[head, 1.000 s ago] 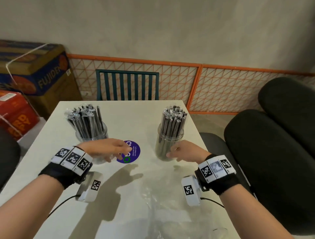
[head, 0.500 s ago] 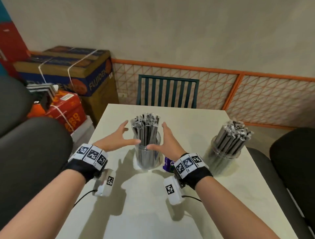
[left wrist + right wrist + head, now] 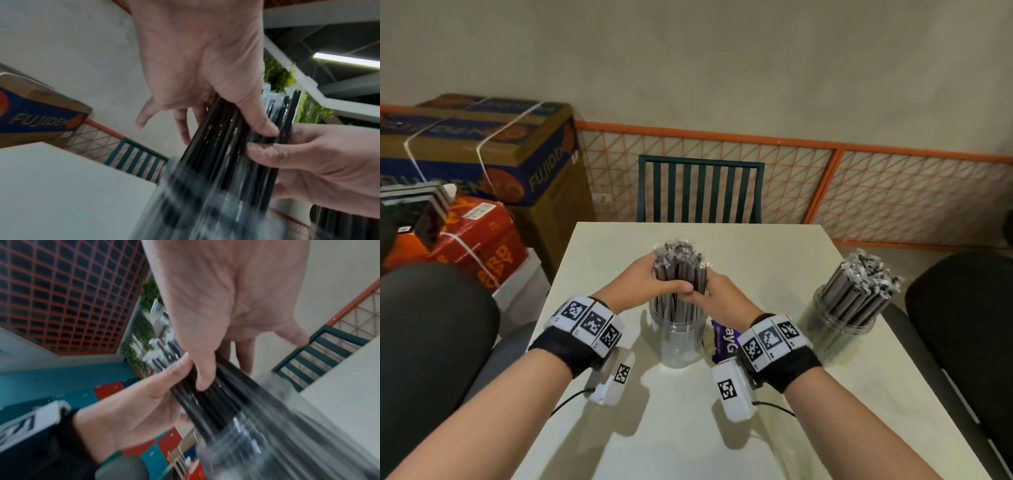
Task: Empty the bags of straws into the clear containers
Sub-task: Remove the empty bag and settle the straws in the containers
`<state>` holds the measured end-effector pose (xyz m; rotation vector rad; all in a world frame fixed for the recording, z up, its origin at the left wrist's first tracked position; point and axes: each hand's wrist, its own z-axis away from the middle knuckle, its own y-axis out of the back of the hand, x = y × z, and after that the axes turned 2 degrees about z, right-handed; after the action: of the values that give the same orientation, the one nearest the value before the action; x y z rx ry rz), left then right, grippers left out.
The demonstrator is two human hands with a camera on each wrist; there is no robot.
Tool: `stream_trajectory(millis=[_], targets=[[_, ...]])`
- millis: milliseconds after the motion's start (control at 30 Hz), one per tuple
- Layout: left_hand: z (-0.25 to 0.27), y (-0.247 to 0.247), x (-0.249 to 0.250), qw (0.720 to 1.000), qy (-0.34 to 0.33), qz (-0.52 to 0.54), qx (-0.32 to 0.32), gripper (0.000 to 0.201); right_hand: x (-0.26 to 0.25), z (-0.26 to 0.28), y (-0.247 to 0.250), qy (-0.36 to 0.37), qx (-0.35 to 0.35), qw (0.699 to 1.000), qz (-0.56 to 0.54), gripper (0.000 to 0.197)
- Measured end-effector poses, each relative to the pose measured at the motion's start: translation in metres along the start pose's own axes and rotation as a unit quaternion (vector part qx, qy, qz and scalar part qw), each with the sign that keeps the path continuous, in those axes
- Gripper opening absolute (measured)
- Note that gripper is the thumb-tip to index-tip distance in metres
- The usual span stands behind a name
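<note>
1. the left hand (image 3: 640, 282) has its grip wrapped around a bunch of black straws (image 3: 679, 274). the thumb lies across the front and the fingers go round the far side.
2. the right hand (image 3: 717, 296) has its grip clamped on the same bunch from the other side. its thumb tip sits just beside the left thumb.
3. the straws stand upright in a clear container (image 3: 677, 337) in the middle of the white counter (image 3: 688, 428). their tops, in crinkly wrappers, stick out above both hands.
4. in the left wrist view, the left hand (image 3: 197, 65) presses its thumb on the dark straws (image 3: 222, 154), and the right hand (image 3: 308, 154) pinches them from the right. the lower part of the bunch is blurry.
5. in the right wrist view, the right hand (image 3: 205, 305) holds the straws (image 3: 209, 395) with its thumb on top, and the left hand (image 3: 131, 415) cups them from below. the container there is too blurry to see well.
6. a second clear container (image 3: 840, 325) stands near the right edge of the counter, well apart from the hands. it is full of straws that lean to the right.
7. a purple sticker (image 3: 724, 342) lies flat on the counter between the two containers, partly hidden by the right wrist.
8. a green chair (image 3: 700, 190) stands at the far side of the counter. cardboard boxes (image 3: 482, 154) are stacked to the left.
</note>
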<state>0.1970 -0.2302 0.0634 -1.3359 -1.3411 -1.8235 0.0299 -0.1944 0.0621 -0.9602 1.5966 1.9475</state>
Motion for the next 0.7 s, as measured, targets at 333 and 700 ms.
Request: stream_trajectory(millis=[333, 700], targets=[[0.014, 0.0, -0.01, 0.996, 0.061, -0.003, -0.062, 0.071, 0.003, 0.005, 0.018, -0.027, -0.063, 0.997, 0.04, 0.085], [0.018, 0.004, 0.013, 0.999, -0.013, 0.028, 0.034, 0.04, -0.018, 0.005, 0.014, 0.001, 0.035, 0.998, -0.047, 0.06]])
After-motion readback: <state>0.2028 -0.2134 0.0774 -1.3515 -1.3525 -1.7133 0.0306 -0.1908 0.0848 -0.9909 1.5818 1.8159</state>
